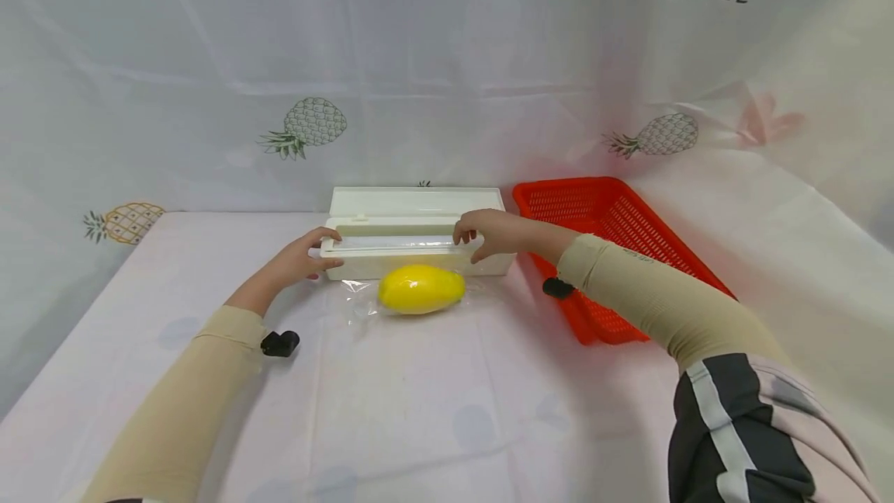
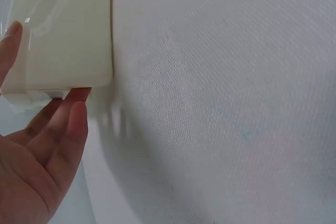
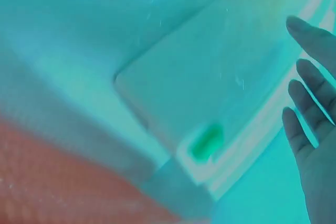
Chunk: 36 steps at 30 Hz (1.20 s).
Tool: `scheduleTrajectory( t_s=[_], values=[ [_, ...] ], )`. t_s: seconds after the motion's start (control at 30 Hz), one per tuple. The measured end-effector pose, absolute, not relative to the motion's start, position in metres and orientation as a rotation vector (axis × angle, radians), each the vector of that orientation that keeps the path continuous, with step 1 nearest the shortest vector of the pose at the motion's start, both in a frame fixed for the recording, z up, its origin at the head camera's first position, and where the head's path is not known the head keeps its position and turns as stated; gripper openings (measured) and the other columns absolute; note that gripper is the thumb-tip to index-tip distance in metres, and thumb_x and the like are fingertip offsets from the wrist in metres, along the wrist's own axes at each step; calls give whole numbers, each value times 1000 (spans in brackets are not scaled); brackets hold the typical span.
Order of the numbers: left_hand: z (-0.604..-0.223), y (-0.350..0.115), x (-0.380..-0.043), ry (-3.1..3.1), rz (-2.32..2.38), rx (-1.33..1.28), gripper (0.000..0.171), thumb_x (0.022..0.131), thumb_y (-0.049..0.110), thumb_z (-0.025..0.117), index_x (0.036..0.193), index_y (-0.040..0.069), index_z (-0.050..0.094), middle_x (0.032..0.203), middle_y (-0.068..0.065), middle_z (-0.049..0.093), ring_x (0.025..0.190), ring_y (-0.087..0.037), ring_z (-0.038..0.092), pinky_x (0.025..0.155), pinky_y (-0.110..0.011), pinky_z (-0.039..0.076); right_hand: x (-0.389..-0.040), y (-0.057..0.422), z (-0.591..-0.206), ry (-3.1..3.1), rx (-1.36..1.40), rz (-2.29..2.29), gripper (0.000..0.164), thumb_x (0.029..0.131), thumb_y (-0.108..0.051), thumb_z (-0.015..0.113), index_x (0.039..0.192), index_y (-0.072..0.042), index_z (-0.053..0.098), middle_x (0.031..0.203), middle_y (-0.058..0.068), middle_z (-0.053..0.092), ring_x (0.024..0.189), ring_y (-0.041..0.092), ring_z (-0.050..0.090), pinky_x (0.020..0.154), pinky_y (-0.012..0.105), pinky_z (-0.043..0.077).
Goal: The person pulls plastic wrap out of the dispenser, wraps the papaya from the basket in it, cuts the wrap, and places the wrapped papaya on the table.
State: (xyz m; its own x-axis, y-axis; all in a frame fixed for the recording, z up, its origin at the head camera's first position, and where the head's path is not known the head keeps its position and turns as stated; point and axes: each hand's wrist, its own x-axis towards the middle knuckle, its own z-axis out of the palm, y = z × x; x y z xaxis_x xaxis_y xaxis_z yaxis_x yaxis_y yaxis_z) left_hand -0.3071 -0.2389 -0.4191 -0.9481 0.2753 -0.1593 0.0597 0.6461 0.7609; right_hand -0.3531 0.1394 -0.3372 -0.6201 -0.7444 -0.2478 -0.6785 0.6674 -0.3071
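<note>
A white cling film dispenser (image 1: 419,264) stands with its lid (image 1: 419,199) raised at the back and a roll of clear film (image 1: 398,242) inside. My left hand (image 1: 296,261) grips its left end; in the left wrist view the thumb (image 2: 9,48) lies against one side and the other fingers are at the end face. Over the right part of the dispenser is my right hand (image 1: 499,233), fingers bent loosely and thumb apart, nothing seen between them. Right in front of the dispenser lies a yellow, mango-like fruit (image 1: 421,289), with clear film (image 1: 359,300) spreading around it.
A red perforated basket (image 1: 632,212) stands to the right, beneath the right forearm. A white patterned cloth (image 1: 419,410) covers the table, and a pineapple-print sheet (image 1: 447,60) hangs behind it. The right wrist view is blurred and tinted blue-green.
</note>
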Motion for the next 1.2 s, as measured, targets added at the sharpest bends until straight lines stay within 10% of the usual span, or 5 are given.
scheduleTrajectory(
  t_s=[0.43,0.93,1.2],
  values=[
    [-418,-233,-305,2719,1206,325,64,92,24,71,146,9,39,145,-31,29,112,-44,51,85,-46,52,-344,105,-359,2618,-1293,-40,26,85,-4,75,106,-11,60,100,2,54,93,19,51,83,27,47],
    [-413,-225,-291,2880,1351,569,14,87,-6,68,94,6,66,113,-14,55,95,-31,47,75,-39,40,-343,106,-353,2551,-1346,-232,25,91,7,61,105,-9,74,103,6,62,94,20,56,88,26,50],
    [-409,-230,-282,2736,1424,577,15,93,-3,61,103,0,72,116,-10,65,99,-26,56,79,-30,45,-335,108,-350,2526,-1363,-260,37,92,10,52,108,-13,76,106,0,59,96,17,54,87,22,48]
  ],
)
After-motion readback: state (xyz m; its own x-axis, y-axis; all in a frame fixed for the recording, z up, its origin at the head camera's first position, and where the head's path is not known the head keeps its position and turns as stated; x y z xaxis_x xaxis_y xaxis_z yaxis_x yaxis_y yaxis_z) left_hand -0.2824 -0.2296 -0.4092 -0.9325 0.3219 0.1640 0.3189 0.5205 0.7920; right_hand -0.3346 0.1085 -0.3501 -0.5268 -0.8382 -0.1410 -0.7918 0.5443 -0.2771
